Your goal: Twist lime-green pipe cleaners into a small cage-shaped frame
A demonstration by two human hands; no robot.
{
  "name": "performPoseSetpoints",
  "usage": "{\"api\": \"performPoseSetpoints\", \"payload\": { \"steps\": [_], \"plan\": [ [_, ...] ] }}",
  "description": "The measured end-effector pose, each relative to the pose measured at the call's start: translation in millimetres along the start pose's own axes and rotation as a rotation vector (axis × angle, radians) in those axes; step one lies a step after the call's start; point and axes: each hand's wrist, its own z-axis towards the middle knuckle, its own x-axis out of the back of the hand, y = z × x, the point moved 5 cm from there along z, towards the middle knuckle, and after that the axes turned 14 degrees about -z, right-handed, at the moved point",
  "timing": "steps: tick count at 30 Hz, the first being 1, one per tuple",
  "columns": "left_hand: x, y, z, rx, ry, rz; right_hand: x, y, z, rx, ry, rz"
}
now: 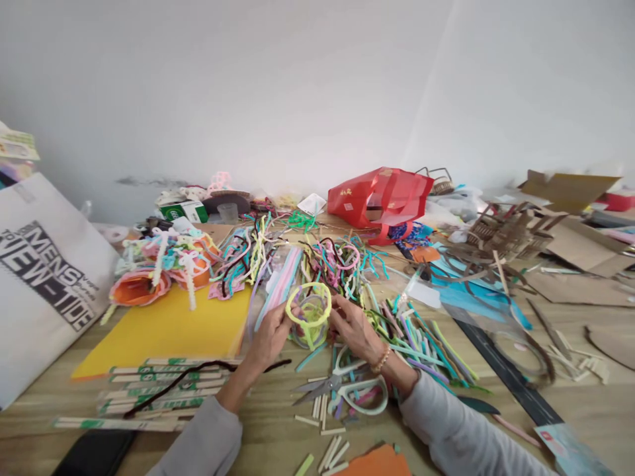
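Observation:
Between my two hands stands a small clear plastic cup with a yellow-green pipe cleaner bent into a ring around its rim and more strands running down its side. My left hand grips the cup's left side at the ring. My right hand holds the right side, its fingers against the cup. Just below my right wrist lie scissors with pale green loop handles. A dark brown pipe cleaner lies across a stack of flat sticks below my left forearm.
The wooden table holds tangled multicoloured pipe cleaners, a yellow sheet, orange pipe-cleaner crafts, loose wooden sticks, a red bag, and cardboard pieces. A white printed tote leans at the left.

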Motion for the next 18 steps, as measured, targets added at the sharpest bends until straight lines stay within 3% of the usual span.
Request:
{"api": "performPoseSetpoints", "payload": {
  "steps": [5, 10, 14, 18],
  "plan": [
    [-1.0, 0, -1, -0.009, -0.009, 0.076, -8, 4, 1, -0.081, -0.079, 0.202],
    [3.9, 2, -1, -0.128, 0.131, 0.183, -16, 7, 1, -0.118, -0.125, 0.337],
    [-0.1, -6, 0, -0.019, 0.069, 0.07, -20, 14, 0, -0.151, -0.133, 0.326],
    [1.1, -16, -1, 0.06, 0.103, -0.011, -18, 21, 1, -0.208, -0.081, 0.272]
  ]
}}
